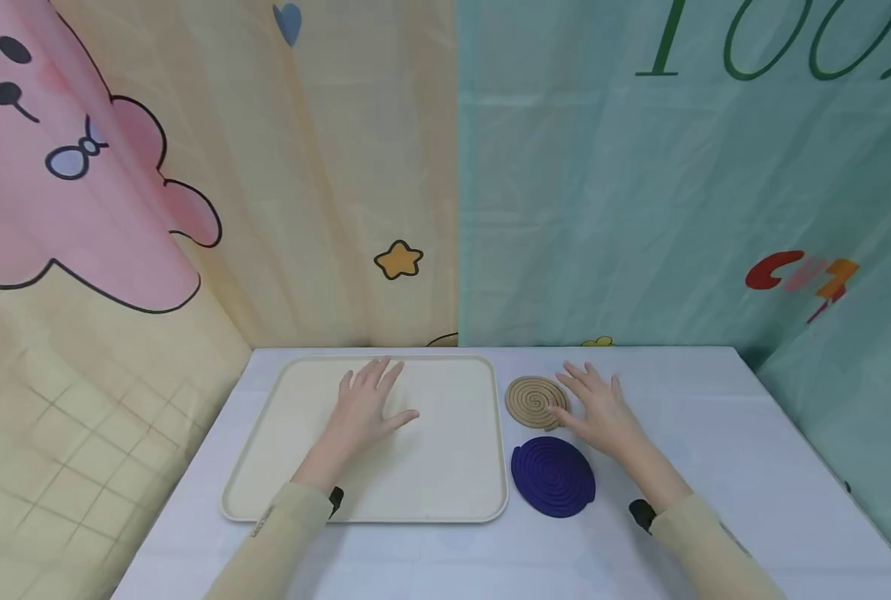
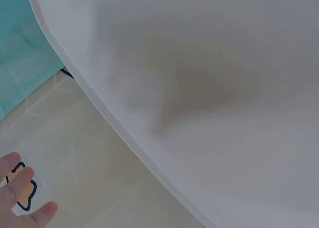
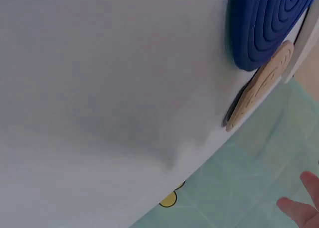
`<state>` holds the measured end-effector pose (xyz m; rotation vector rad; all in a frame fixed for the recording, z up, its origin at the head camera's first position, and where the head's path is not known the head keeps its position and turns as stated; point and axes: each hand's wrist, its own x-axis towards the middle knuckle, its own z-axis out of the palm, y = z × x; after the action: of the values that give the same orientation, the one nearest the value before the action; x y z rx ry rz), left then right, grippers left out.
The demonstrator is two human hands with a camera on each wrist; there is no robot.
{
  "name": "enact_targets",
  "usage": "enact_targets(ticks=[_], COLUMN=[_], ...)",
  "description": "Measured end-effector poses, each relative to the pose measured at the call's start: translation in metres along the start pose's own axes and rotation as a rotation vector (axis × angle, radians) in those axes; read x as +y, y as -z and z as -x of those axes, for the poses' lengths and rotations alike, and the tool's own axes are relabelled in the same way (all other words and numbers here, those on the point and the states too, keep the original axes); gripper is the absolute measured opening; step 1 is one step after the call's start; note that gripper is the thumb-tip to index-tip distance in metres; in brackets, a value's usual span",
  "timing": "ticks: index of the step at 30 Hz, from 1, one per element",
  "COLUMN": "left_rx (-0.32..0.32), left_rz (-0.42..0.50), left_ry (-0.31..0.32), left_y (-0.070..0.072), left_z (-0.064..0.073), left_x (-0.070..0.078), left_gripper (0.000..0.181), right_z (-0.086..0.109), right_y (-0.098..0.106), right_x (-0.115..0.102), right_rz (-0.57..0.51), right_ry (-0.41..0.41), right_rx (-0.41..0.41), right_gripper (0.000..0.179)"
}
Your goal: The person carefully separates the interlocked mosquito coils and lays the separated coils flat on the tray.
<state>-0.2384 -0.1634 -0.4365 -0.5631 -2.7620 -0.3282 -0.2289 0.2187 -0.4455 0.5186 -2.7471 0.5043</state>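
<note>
Overall, one tan disc (image 1: pixel 531 402) and one dark-blue disc (image 1: pixel 553 477), both flat, spiral-wound and ridged, lie just right of one shallow, round-cornered cream tray (image 1: pixel 445 471) on a white tabletop (image 1: pixel 703 417). Right hand (image 1: pixel 598 417): fingers spread wide beside the tan disc; contact cannot be told. Left hand (image 1: pixel 362 417): fingers spread wide above the tray. Printed fabric (image 1: pixel 565 208) hangs behind.

Head view bright, even | wrist views dimmer, greyish | soft shadows on tabletop (image 1: pixel 715 425)
</note>
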Motion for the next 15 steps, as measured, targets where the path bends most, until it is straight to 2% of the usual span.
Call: enact_targets(ticks=[5, 10, 15], left_rx=[-0.017, -0.089, -0.188], left_rz=[0.094, 0.193, 0.343], left_ry=[-0.033, -0.016, 0.001], left_y=[-0.007, -0.014, -0.021], left_z=[0.009, 0.011, 0.007], left_x=[0.011, 0.031, 0.058], left_gripper=[0.060, 0.050, 0.051], right_z=[0.013, 0.020, 0.022], right_y=[-0.002, -0.006, -0.010], right_x=[-0.005, -0.005, -0.003], right_rz=[-0.122, -0.189, -0.227], right_ry=[-0.022, -0.050, -0.098], right_rx=[-0.117, -0.221, -0.324], right_gripper=[0.054, 0.055, 0.053])
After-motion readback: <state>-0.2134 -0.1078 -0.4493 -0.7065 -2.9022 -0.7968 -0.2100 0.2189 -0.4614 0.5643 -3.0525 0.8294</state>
